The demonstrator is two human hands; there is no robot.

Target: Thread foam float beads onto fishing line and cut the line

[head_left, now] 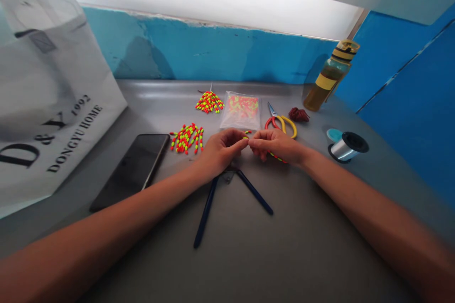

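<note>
My left hand (223, 151) and my right hand (272, 146) meet near the middle of the table, fingertips almost touching. A small yellow-green and red bead piece (246, 138) shows at my left fingertips, pinched between thumb and finger. My right hand is closed, with a strand of red and green beads (277, 157) coming out beneath its palm. Below my hands lie dark-handled pliers (254, 191), their head partly hidden by my left hand. Left of my hands is a pile of red and yellow-green bead strands (186, 138).
A second bead bunch (209, 102), a clear bead bag (241, 111), scissors (280, 120) and dark red cord (298, 114) lie beyond my hands. A bottle (329, 80) and wire spool (348, 147) stand right; a phone (133, 168) and white bag (53, 104) are left.
</note>
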